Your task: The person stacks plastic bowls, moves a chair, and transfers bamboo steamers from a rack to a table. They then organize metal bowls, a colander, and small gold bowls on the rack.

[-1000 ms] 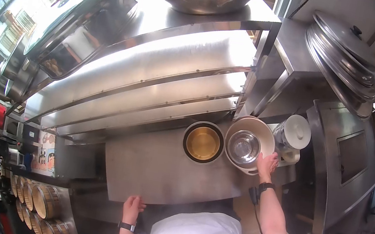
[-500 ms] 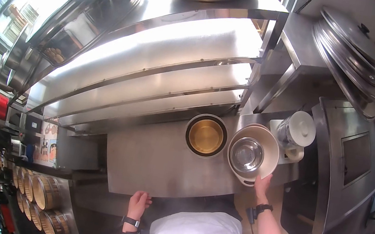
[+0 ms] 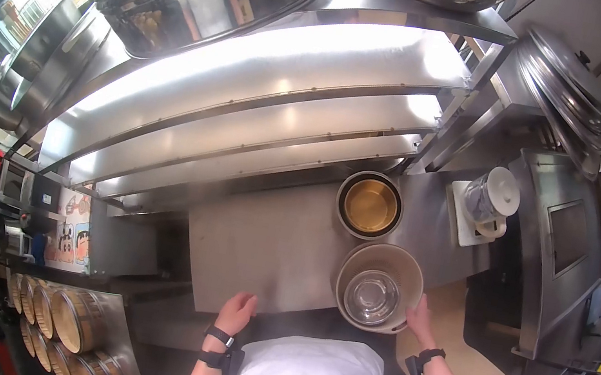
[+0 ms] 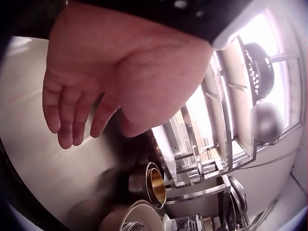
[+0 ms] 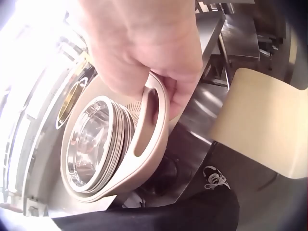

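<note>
Shifted beige basin (image 3: 372, 257) fronts the gold-lined pot (image 3: 372, 205); right fingers (image 5: 180, 96) grip its handle (image 5: 162, 117), likely for control; left fingers (image 4: 68, 111) loose.

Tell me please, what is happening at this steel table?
A person grips a beige tub by its handle with the right hand. Inside the tub is a stack of metal bowls. It is at the front edge of the steel table, partly beyond it; I cannot tell whether it rests there or is lifted. The left hand is empty, near the same edge. A pot with a gold-coloured inside stands behind the tub.
</note>
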Demonstrator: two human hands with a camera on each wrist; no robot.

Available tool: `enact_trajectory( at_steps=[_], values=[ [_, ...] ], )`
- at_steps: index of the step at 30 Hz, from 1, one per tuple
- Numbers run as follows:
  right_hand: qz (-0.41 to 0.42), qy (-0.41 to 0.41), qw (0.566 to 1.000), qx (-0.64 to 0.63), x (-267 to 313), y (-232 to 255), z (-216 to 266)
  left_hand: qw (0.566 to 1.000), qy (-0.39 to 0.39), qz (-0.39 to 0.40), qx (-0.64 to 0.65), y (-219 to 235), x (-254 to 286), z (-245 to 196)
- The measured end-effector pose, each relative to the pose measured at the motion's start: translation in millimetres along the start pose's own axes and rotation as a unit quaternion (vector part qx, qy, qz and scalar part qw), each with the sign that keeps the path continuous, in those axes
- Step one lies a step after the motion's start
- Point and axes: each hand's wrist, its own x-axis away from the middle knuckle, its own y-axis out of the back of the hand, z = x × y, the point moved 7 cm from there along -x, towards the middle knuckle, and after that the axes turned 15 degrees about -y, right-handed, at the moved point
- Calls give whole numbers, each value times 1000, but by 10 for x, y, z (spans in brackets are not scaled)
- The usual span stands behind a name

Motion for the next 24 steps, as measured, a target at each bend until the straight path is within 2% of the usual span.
enact_trajectory(
  at_steps=[2, 3, 4, 5, 7, 8, 9, 10, 11, 13, 15, 16, 17, 19, 20, 22, 24],
  values=[
    [12, -14, 999, 32, 120, -303, 227, 998, -28, 26, -46, 93, -107, -14],
    [26, -26, 997, 61, 170, -481, 345, 994, -70, 49, -72, 89, -172, -73],
    [27, -26, 997, 63, 230, -628, 512, 987, -110, 71, -97, 82, -230, -136],
    [41, 0, 995, 88, 288, -802, 723, 987, -109, 69, -96, 106, -313, -157],
    [57, 27, 991, 116, 369, -1161, 995, 967, -121, 161, -154, 4, -441, -166],
    [66, 54, 989, 124, 370, -1380, 1137, 968, -119, 158, -153, -16, -508, -97],
    [75, 80, 985, 132, 399, -1569, 1274, 954, -129, 140, -232, -7, -598, -4],
    [78, 83, 984, 134, 478, -1665, 1455, 933, -137, 121, -309, 43, -641, 22],
    [113, 64, 983, 128, 537, -1778, 1617, 934, -135, 117, -309, 92, -665, 61],
    [147, 47, 980, 124, 629, -1970, 1811, 905, -73, 125, -400, 206, -708, 165],
    [90, 170, 971, 143, 776, -2034, 2094, 905, -63, 94, -410, 325, -725, 267],
    [34, 195, 962, 187, 948, -1948, 2294, 903, -56, 88, -418, 381, -713, 288],
    [37, 197, 961, 191, 1051, -1915, 2427, 900, -50, 81, -426, 422, -706, 298],
    [-54, 367, 905, 208, 1339, -1832, 2829, 899, -52, 75, -428, 441, -664, 210],
    [-51, 372, 903, 209, 1393, -1847, 2909, 897, -54, 72, -432, 451, -629, 180],
    [69, 270, 916, 288, 1360, -2024, 2860, 905, -72, 51, -416, 473, -620, 182],
    [60, 269, 912, 304, 1371, -2048, 2838, 911, -96, 27, -401, 532, -596, 119]
  ],
)
